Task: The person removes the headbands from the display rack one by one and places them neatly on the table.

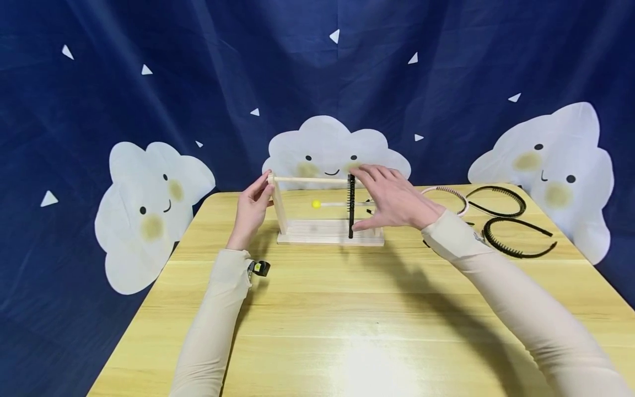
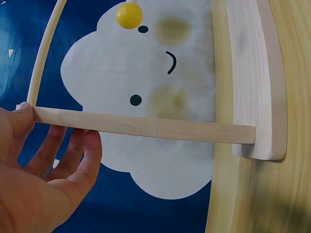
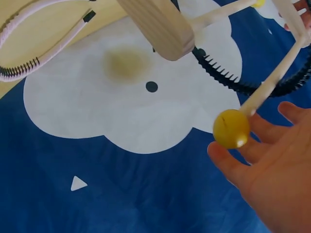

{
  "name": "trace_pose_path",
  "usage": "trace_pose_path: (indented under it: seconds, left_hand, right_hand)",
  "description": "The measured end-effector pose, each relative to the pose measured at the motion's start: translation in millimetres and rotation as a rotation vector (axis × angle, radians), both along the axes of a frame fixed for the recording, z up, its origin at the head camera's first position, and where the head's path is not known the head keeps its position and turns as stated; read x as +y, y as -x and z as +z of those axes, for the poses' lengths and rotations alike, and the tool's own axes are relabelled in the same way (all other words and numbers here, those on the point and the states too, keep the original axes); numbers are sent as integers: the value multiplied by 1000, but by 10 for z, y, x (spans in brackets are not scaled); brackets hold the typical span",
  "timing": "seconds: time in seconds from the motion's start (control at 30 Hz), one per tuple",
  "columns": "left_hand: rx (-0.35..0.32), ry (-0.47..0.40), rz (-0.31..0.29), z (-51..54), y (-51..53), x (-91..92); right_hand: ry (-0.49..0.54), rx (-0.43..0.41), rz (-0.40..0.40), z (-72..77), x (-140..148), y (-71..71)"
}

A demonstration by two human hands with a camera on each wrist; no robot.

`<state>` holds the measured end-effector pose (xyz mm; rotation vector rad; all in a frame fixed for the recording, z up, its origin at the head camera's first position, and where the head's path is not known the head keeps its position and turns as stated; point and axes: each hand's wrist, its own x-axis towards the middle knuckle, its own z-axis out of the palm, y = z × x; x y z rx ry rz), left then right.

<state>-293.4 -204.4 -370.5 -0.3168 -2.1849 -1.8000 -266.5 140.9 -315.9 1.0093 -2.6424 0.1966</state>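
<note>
A pale wooden rack (image 1: 317, 238) stands on the table with an upright post at its left and a rod along its top. My left hand (image 1: 252, 212) pinches the top of that post (image 2: 146, 126), thumb on one side and fingers on the other. A black toothed headband (image 1: 351, 207) hangs over the top rod (image 1: 310, 180). Just right of it, my right hand (image 1: 392, 196) has its fingers spread; in the right wrist view they lie near the rod's yellow ball end (image 3: 232, 128). Whether they touch the headband, I cannot tell.
To the right of the rack lie a pink headband (image 1: 458, 193) and two black headbands (image 1: 516, 253), one behind the other. A lower rod on the rack ends in another yellow ball (image 1: 316, 204). Behind the wooden table (image 1: 317, 309) hangs a blue cloth (image 1: 238, 71) with white clouds.
</note>
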Motion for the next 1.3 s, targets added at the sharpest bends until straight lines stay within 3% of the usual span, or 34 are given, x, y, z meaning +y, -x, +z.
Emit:
trace_pose_path:
  seconds: [0.7,1.3]
  left_hand:
    - [6,-10,-3,-17,23,7]
    - [10,-15,-13,-29,30,0]
  right_hand:
    - [-36,-42,-53,-78,-102,172]
    - [-35,58,-76,-30,-26,135]
